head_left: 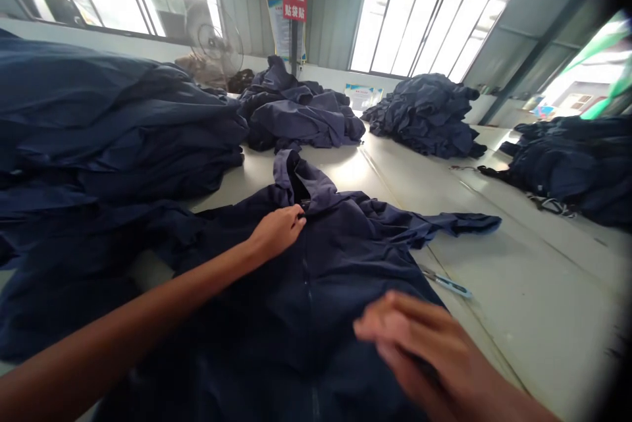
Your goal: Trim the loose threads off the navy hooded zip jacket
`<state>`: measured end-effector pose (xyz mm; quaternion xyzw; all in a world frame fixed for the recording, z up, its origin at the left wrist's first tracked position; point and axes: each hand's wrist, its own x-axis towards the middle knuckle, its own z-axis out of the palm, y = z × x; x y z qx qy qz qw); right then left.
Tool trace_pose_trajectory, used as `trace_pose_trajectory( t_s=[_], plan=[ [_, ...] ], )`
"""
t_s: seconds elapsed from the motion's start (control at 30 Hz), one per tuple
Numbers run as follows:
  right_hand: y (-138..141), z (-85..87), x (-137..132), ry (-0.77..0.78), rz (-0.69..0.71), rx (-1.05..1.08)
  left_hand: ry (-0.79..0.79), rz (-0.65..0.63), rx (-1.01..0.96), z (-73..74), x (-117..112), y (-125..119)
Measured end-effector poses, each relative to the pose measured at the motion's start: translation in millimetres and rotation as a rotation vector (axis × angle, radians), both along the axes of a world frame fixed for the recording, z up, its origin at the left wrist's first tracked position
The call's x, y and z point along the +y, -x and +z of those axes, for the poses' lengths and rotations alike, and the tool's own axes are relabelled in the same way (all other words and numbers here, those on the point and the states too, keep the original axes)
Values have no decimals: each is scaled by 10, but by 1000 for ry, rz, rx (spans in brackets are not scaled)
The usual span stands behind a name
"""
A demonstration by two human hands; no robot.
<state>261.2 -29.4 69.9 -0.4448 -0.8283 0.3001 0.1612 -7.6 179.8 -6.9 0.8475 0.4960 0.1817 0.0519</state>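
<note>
A dark navy zip jacket [326,277] lies spread front-up on the white table [518,277], collar away from me. My left hand [277,230] reaches across it and pinches the fabric just below the collar, by the top of the zip. My right hand [419,343] hovers low over the jacket's front near me, blurred by motion, its fingers stretched out together and flat, holding nothing.
A tall stack of navy garments [108,126] fills the left side. More heaps [301,112] [427,116] sit at the far end, another pile [577,165] at the right. A small blue-handled tool [447,284] lies on the table beside the jacket's right sleeve.
</note>
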Motion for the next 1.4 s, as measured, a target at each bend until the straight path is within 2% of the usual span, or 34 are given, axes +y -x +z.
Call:
trace_pose_trajectory(
  t_s=[0.03, 0.07, 0.13, 0.23, 0.3, 0.37, 0.47, 0.6, 0.7, 0.8, 1.03, 1.27, 1.4],
  plan=[
    [109, -38, 284, -101, -7, 64, -5, -35, 17, -18, -130, -2],
    [223, -76, 567, -277, 3, 131, -11, -66, 35, -37, -256, -14],
    [438, -160, 1093, -495, 49, 119, -22, -118, 76, -65, -490, -52],
    [649, -330, 1671, -486, 84, -37, -46, -161, 126, -47, -767, -90],
    [699, -480, 1870, -446, 77, -115, -68, -170, 134, 8, -852, -78],
    [710, -641, 1940, -432, 8, -168, -82, -199, 118, 68, -812, -44],
    [730, -863, 1926, -437, -190, -207, -62, -251, 68, 90, -518, 4],
    [769, -1041, 1923, -446, -396, -247, -23, -72, -11, -53, -40, 20],
    [734, -1062, 1996, -467, -445, -262, -1, 8, -35, -194, 115, 17],
    [657, -1044, 2109, -491, -444, -258, 25, 10, -42, -269, 123, 17],
    [613, -1134, 2274, -534, -428, -150, 31, -1, -93, -288, 156, 29],
    [524, -1185, 2126, -582, -176, -84, -1, -20, -109, -346, 103, 63],
    [441, -1206, 2046, -589, -88, -98, -29, -59, -85, -370, 60, 106]
  ],
)
